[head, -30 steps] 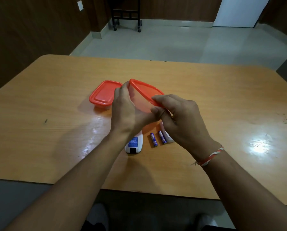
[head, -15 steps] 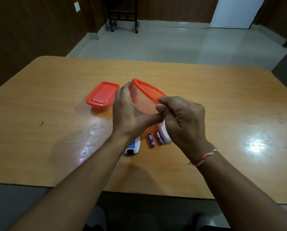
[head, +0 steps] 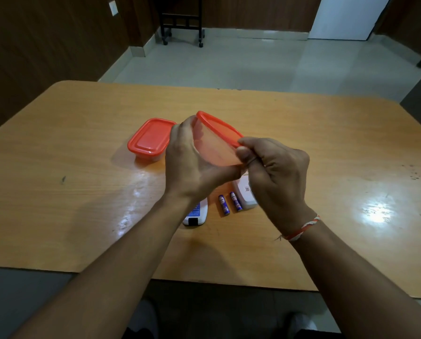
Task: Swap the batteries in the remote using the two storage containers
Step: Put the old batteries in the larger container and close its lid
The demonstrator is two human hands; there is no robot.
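My left hand point(head: 192, 165) grips a clear container with a red lid point(head: 216, 140), held tilted above the table. My right hand point(head: 275, 174) pinches the near right corner of its lid. A second red-lidded container point(head: 149, 139) stands shut on the table to the left. Below my hands lie two blue batteries point(head: 229, 203) side by side. The white remote point(head: 196, 214) lies left of them, partly hidden by my left wrist. A white cover piece point(head: 245, 195) lies right of the batteries, partly behind my right hand.
The wooden table point(head: 327, 148) has rounded corners and a glossy top with light glare at the right. Its near edge runs under my forearms. A black wheeled stand point(head: 181, 23) stands on the tiled floor beyond the table.
Both hands keep hold of the tilted container with little shift. The view has drifted slightly; the lid looks no more open than before.
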